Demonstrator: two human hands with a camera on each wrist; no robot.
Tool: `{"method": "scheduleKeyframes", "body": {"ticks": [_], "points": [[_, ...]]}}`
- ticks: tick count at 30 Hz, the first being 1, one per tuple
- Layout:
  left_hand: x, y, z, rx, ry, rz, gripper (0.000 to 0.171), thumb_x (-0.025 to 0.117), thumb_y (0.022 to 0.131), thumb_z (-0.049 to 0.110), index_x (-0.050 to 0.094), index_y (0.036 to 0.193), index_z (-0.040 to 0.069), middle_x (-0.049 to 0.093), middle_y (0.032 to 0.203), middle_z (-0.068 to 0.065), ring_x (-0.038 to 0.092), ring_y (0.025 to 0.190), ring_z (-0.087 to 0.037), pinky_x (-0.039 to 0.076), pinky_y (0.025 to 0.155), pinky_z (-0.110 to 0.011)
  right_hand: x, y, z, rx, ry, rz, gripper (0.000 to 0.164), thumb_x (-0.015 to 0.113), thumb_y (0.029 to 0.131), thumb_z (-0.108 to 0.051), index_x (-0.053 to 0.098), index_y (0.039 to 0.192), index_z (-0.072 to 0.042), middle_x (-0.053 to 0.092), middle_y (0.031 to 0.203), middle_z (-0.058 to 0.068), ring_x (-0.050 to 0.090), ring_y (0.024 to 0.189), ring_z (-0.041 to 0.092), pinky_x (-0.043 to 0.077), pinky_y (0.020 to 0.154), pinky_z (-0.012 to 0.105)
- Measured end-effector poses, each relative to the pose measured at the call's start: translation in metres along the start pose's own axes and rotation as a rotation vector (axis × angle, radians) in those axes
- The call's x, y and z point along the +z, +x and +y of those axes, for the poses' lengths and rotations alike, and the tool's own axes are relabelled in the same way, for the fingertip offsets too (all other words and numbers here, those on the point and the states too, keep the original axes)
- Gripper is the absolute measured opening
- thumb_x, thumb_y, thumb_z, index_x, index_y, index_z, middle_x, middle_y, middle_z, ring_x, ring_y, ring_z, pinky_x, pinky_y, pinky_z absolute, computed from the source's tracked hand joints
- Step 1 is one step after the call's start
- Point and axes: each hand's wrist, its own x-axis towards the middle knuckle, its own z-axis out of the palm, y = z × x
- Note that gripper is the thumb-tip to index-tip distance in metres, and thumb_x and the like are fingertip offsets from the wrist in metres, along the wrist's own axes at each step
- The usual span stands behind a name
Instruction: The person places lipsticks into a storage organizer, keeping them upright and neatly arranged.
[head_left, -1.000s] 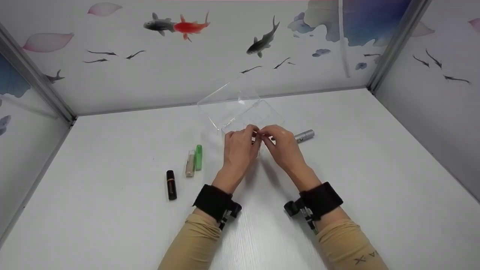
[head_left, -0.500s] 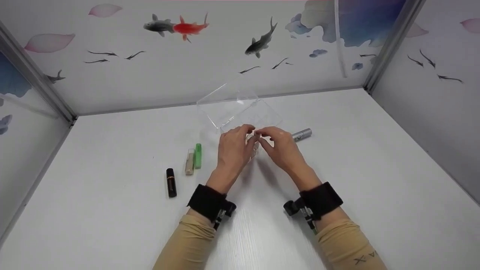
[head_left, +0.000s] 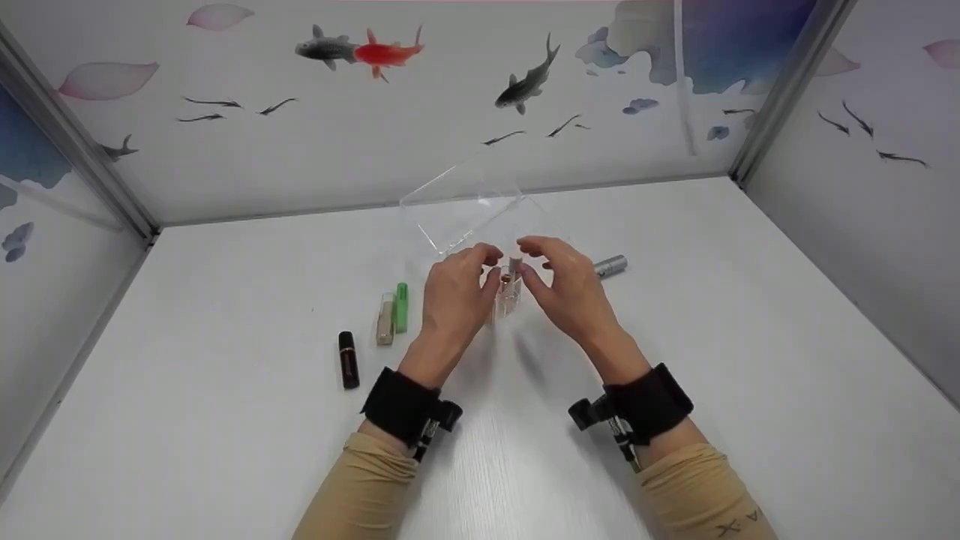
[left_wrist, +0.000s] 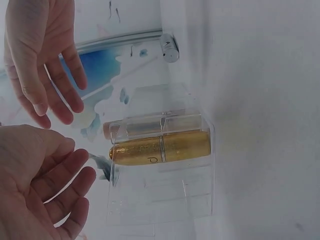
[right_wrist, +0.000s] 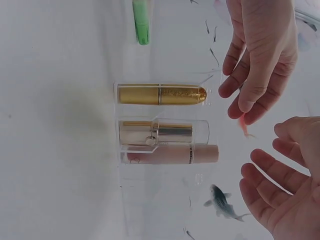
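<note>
Empty, relaxed left hand (head_left: 459, 289) and right hand (head_left: 566, 291) flank the clear box (left_wrist: 161, 195) holding gold tube (right_wrist: 162, 94), silvery tube (right_wrist: 172, 133) and pink tube (right_wrist: 205, 154), while black tube (head_left: 348, 360), beige tube (head_left: 385, 321), green tube (head_left: 402, 307) and grey tube (head_left: 611, 267) seem left outside.

**Looks like a lab-type booth**

White worktop (head_left: 225, 450) boxed in by a back panel (head_left: 360, 150) and side panels (head_left: 885, 232), printed with fish (head_left: 390, 53), petals (head_left: 109, 80) and blue washes (head_left: 750, 45). Grey metal posts (head_left: 795, 86) at both back corners, profile-frame style. Black straps (head_left: 401, 407) with small devices (head_left: 450, 415) on both wrists fit a test or recording station. Wider building: can't tell.
</note>
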Motion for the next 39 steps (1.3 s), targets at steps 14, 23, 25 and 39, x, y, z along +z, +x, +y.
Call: {"method": "scheduleKeyframes", "body": {"ticks": [14,23,25,39], "points": [[-0.047,-0.015,-0.038,-0.031,0.125,-0.087,0.011,0.064,0.087,0.014,0.066,0.098,0.015,0.072,0.086,0.001,0.065,0.070,-0.017,0.051,0.060,-0.031,0.017,0.002,-0.018,-0.044,0.130,-0.098,0.025,0.059,0.092,-0.012,0.062,0.116,-0.005,0.068,0.104,0.007,0.065,0.091,0.015,0.055,0.077,0.032],[-0.089,-0.030,-0.083,-0.199,0.124,-0.292,0.019,0.062,0.090,0.019,0.065,0.108,0.013,0.072,0.094,-0.004,0.066,0.074,-0.019,0.051,0.060,-0.031,0.036,0.000,-0.036,-0.044,0.181,-0.306,0.026,0.060,0.091,-0.012,0.062,0.116,-0.009,0.069,0.101,0.005,0.067,0.087,0.014,0.055,0.073,0.031],[-0.096,-0.034,-0.093,-0.222,0.126,-0.340,0.023,0.063,0.090,0.020,0.064,0.111,0.012,0.072,0.096,-0.006,0.066,0.076,-0.021,0.050,0.060,-0.032,0.041,0.000,-0.042,-0.051,0.176,-0.358,0.025,0.060,0.091,-0.013,0.062,0.116,-0.009,0.069,0.102,0.006,0.067,0.088,0.014,0.055,0.073,0.031],[-0.111,-0.053,-0.134,-0.378,0.185,-0.661,0.039,0.054,0.093,0.024,0.054,0.127,0.005,0.059,0.119,-0.020,0.058,0.101,-0.033,0.048,0.084,-0.047,0.090,-0.001,-0.093,-0.105,0.173,-0.761,0.029,0.062,0.090,-0.017,0.063,0.118,-0.009,0.067,0.112,0.005,0.063,0.093,0.013,0.051,0.081,0.024]]}}
